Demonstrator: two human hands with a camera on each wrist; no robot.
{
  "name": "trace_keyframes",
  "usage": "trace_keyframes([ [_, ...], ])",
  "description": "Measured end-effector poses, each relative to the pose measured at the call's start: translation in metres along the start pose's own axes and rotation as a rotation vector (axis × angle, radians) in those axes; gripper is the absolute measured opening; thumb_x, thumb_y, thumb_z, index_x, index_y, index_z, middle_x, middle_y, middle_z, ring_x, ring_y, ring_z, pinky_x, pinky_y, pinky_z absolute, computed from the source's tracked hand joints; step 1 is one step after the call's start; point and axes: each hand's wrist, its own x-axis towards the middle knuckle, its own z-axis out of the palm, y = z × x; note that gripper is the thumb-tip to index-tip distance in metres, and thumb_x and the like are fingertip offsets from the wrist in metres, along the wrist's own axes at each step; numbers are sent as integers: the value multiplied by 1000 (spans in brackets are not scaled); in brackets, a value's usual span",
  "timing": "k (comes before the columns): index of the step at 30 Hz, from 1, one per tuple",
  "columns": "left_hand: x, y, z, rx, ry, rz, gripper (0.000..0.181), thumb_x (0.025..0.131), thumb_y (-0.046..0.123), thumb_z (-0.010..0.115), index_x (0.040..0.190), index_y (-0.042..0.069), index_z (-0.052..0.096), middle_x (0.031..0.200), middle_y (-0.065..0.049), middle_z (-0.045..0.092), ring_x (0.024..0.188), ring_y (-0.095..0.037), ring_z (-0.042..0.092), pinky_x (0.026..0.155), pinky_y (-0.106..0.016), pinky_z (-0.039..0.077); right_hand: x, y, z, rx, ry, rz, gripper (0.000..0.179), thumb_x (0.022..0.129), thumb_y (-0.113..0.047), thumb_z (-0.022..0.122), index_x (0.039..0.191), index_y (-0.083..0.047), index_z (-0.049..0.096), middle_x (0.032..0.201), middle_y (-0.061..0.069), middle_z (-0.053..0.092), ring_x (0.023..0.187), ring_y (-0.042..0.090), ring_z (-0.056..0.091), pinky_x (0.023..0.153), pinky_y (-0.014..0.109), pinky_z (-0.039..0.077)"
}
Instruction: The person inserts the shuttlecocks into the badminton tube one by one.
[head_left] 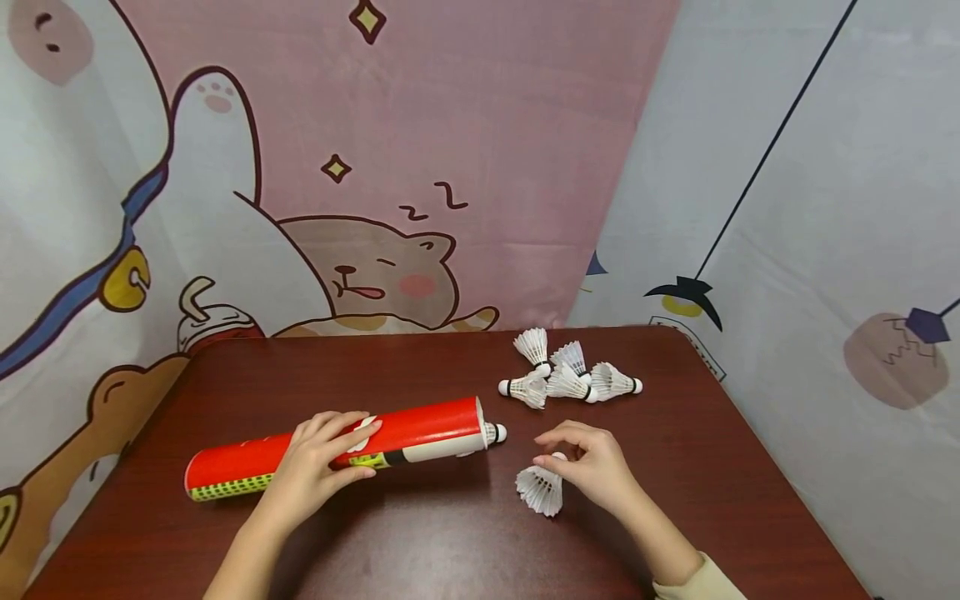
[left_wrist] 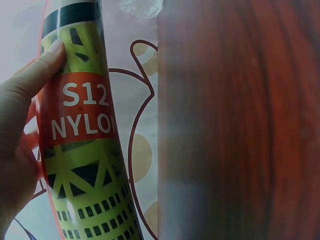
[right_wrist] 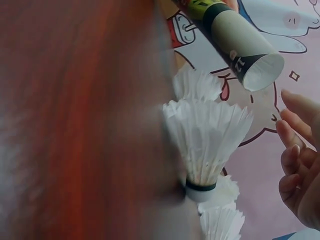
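My left hand (head_left: pixel 318 462) grips a red shuttlecock tube (head_left: pixel 435 427) from above, its thumb on the near side; "S12 NYLON" is printed there in the left wrist view. The tube's open mouth (right_wrist: pixel 263 72) points right. Right by the mouth, a shuttlecock (head_left: pixel 497 433) is partly hidden by the tube. My right hand (head_left: pixel 596 467) hovers over another white shuttlecock (head_left: pixel 540 490), thumb and forefinger apart near its cork. The right wrist view shows a gap between those loosely bent fingers and this shuttlecock (right_wrist: pixel 207 142), which lies on the table.
Several shuttlecocks (head_left: pixel 570 383) lie in a loose pile toward the back right of the dark red-brown table (head_left: pixel 442 542). A cartoon-printed curtain (head_left: pixel 510 167) hangs behind the table and along its sides.
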Motion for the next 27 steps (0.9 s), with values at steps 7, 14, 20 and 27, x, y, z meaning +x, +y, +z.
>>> trace_keyframes([
  [7,0,-1,0,5,-3,-2,72,65,28,87,132,23,61,129,-1,56,113,-23,46,92,-48,30,-11,11,-2,1,-92,-2,28,64,6,83,87,-7,73,71,3,62,50,12,44,46,14,32],
  [14,0,-1,0,6,-8,-4,72,65,27,87,133,24,60,128,-3,57,113,-23,45,92,-48,30,-27,47,0,-11,-192,27,29,67,-10,87,93,-12,73,74,0,61,51,7,44,45,17,34],
  [20,0,0,0,-1,-7,-3,71,66,28,86,132,23,61,127,-5,58,113,-23,46,92,-48,30,-32,55,-2,-11,-233,26,30,69,-19,87,94,-19,72,74,-8,59,53,3,44,45,18,36],
  [27,1,0,1,-6,31,24,74,62,21,89,131,21,62,126,-5,59,110,-25,48,89,-48,30,-34,55,-4,-85,-275,105,31,66,-23,88,92,-26,71,72,-12,57,52,1,43,46,18,36],
])
